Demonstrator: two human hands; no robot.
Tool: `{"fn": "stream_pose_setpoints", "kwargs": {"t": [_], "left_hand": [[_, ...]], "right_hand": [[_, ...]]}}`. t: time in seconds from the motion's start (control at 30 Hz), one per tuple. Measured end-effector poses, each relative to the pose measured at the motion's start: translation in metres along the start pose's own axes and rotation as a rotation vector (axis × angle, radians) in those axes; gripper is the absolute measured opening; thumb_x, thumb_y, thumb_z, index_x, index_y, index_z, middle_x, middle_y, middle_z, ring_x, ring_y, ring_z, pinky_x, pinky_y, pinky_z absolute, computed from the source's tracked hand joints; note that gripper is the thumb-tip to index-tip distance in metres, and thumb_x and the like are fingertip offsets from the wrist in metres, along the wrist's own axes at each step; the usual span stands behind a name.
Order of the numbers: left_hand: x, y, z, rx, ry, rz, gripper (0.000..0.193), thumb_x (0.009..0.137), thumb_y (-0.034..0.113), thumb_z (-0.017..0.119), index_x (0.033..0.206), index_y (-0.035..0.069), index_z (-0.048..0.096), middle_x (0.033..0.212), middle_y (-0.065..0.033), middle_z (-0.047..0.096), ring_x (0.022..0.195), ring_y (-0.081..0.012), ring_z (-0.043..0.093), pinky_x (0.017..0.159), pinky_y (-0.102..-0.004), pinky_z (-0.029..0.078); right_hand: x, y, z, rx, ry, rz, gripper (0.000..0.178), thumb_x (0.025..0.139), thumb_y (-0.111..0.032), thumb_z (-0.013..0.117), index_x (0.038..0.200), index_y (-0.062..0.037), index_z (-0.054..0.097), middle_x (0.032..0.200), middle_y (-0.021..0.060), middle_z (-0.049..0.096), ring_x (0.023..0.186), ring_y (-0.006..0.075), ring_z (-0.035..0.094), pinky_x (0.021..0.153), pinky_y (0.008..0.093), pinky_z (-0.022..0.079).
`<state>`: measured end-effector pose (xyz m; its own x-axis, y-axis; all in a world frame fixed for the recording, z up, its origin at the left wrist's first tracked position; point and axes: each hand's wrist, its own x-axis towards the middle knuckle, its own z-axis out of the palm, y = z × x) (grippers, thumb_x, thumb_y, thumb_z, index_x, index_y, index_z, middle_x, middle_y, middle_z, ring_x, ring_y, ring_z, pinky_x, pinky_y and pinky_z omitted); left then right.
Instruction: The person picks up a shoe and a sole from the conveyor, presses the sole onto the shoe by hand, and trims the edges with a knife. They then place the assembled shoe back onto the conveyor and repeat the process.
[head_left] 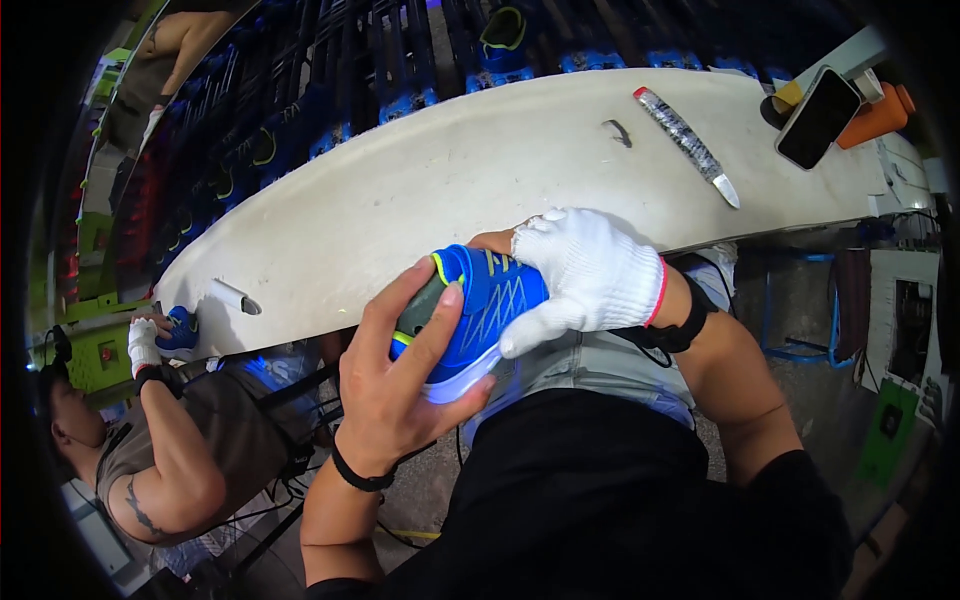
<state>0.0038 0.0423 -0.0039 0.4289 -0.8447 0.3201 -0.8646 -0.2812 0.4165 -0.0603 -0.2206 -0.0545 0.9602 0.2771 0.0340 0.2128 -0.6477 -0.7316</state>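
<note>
A blue shoe [480,318] with a yellow-green collar edge, pale laces and a white sole is held above my lap, at the near edge of the white table. My bare left hand [400,365] grips it at the heel end, its fingers over the collar and its thumb along the sole. Something dark grey-green fills the shoe's opening. My right hand [590,280], in a white knit glove with a red cuff edge, wraps round the toe end, which it mostly covers.
On the white table [390,205] lie a wrapped-handle knife [690,145], a phone [818,118] beside an orange container [878,115], and a small tube [234,296]. Behind runs a dark rack [400,60] with shoes. A co-worker [165,440] at left holds another blue shoe [180,332].
</note>
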Motion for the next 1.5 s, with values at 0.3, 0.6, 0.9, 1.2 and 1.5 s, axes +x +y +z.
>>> {"fn": "stream_pose_setpoints", "kwargs": {"t": [0.3,0.6,0.9,1.2,1.5], "left_hand": [[0.031,0.004,-0.014,-0.196,0.045,-0.088,0.089,0.071,0.037,0.101,0.145,0.003,0.066,0.151,-0.0264,0.057,0.127,-0.0392,0.069,0.101,-0.0456,0.062],[0.13,0.097,-0.019,-0.746,-0.047,0.504,0.015,0.09,0.009,0.074,0.104,0.006,0.077,0.111,-0.0202,0.079,0.097,-0.0314,0.078,0.091,-0.0414,0.061],[0.263,-0.006,0.044,-0.252,-0.342,0.361,0.05,0.091,0.024,0.079,0.134,0.0,0.07,0.118,-0.0182,0.075,0.1,-0.0328,0.073,0.091,-0.0425,0.059],[0.42,-0.104,0.212,0.192,-0.482,-0.374,0.095,0.096,0.045,0.077,0.171,0.01,0.03,0.163,-0.0344,0.045,0.145,-0.0476,0.055,0.118,-0.0489,0.049],[0.345,-0.071,0.13,-0.17,-0.225,-0.17,0.066,0.089,0.041,0.076,0.146,0.009,0.065,0.136,-0.0283,0.07,0.128,-0.0403,0.069,0.109,-0.0473,0.055]], "right_hand": [[-0.048,-0.009,0.011,0.527,0.721,-0.028,0.084,0.087,-0.055,0.089,0.143,0.0021,0.063,0.143,0.0205,0.069,0.129,0.0309,0.069,0.111,0.0413,0.053],[-0.119,0.016,0.005,0.63,1.126,0.195,0.11,0.085,-0.042,0.089,0.167,0.0016,0.031,0.163,0.0289,0.047,0.146,0.0365,0.054,0.123,0.0509,0.046],[-0.164,0.076,-0.027,0.884,0.998,0.135,0.105,0.087,-0.031,0.081,0.169,0.0076,0.028,0.164,0.0281,0.045,0.148,0.0335,0.052,0.125,0.0434,0.041],[-0.174,0.06,-0.053,0.25,0.875,0.274,0.102,0.082,-0.041,0.087,0.16,0.0065,0.043,0.148,0.0235,0.053,0.136,0.0361,0.055,0.119,0.0463,0.041],[-0.171,0.064,-0.035,0.593,1.223,0.199,0.116,0.074,-0.031,0.098,0.164,-0.0011,0.032,0.149,0.0142,0.052,0.136,0.0269,0.055,0.118,0.0423,0.043]]}}
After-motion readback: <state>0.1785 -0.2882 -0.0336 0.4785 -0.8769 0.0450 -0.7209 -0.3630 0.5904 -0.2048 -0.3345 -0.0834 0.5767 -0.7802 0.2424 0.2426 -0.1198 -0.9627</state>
